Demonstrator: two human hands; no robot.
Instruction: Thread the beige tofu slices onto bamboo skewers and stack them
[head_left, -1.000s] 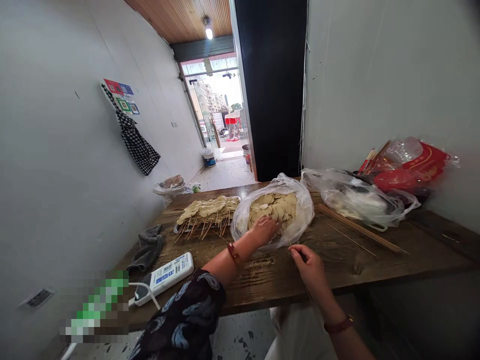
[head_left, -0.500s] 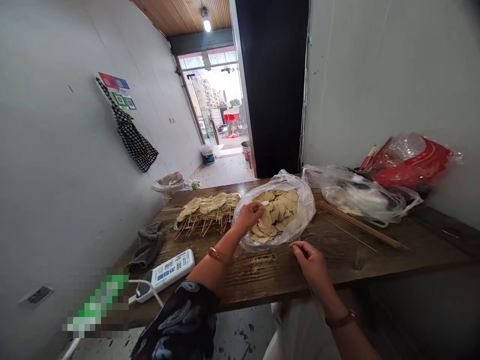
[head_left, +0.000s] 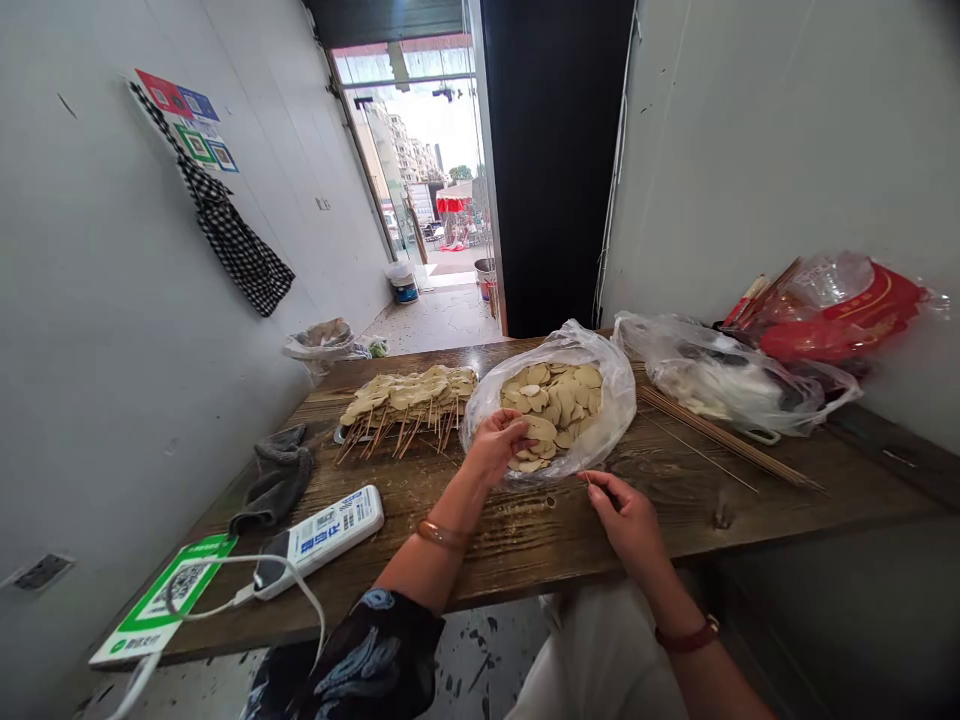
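Two bare hands at work over a wooden table [head_left: 487,560], with a clear plastic bag [head_left: 619,400] of thin, pale slices [head_left: 574,398] lying open at the centre of the dial. At the bag's 8 o'clock the left hand [head_left: 495,447] reaches over the rim, thumb and fingers closed on a single slice [head_left: 541,430] at the near side of the pile. At 5 o'clock, just outside the bag, the right hand [head_left: 628,520] pinches a thin stick [head_left: 587,480] between thumb and fingers, tip toward the bag — most of its length is hidden by the hand.

At 9 o'clock, just beside the bag, a tray [head_left: 340,435] carries stacked skewers [head_left: 412,390] of pale slices, their bare ends jutting toward the table's near edge. Just past 3 o'clock lies a bundle [head_left: 731,440] of bare sticks, with one loose stick [head_left: 709,458] beside it. Behind that rests a second bag [head_left: 750,385], its contents hard to make out; a red packet [head_left: 832,338] sits between 2 and 3 o'clock. Toward 8 o'clock, well apart from the slices — a dark cloth [head_left: 275,480], a white box [head_left: 330,533] and a green-and-white card [head_left: 142,612]. At 10 o'clock, a checked cloth [head_left: 244,258] hangs on the wall [head_left: 82,300].
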